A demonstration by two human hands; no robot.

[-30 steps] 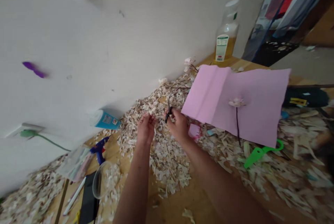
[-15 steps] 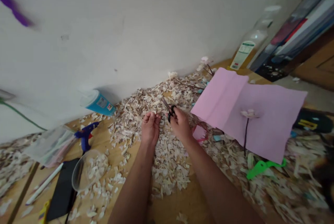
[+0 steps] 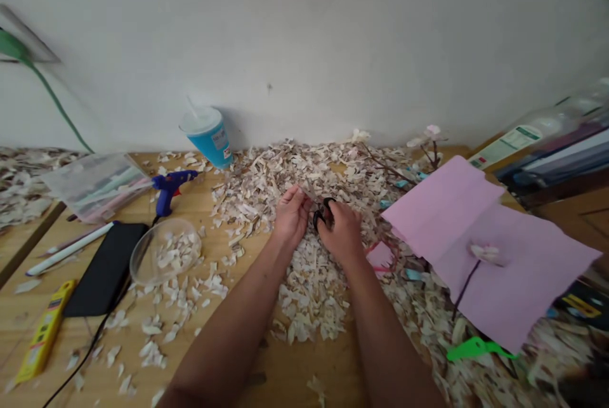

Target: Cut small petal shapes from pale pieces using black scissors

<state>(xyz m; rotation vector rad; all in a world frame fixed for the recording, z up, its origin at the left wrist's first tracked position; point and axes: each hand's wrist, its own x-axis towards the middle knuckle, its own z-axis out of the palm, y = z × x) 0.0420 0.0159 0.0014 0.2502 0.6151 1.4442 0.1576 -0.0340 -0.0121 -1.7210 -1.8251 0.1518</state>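
Note:
My right hand is closed around the black handles of a pair of scissors, whose blades point up and left. Close beside it, the fingers of my left hand pinch a small pale piece at the blade tips; its shape is mostly hidden by the fingers. Both hands are over a heap of pale, curled scraps spread across the wooden table. A clear round tub left of my arms holds several cut pale pieces, with more lying loose around it.
On the left are a blue glue gun, a black phone-like slab, a yellow cutter and a clear pouch. A blue cup stands by the wall. Pink sheets, a flower and a bottle are right.
The view has turned leftward and levelled, so things appear further right. The scissors have come closer to my left hand, their blades now at its fingertips.

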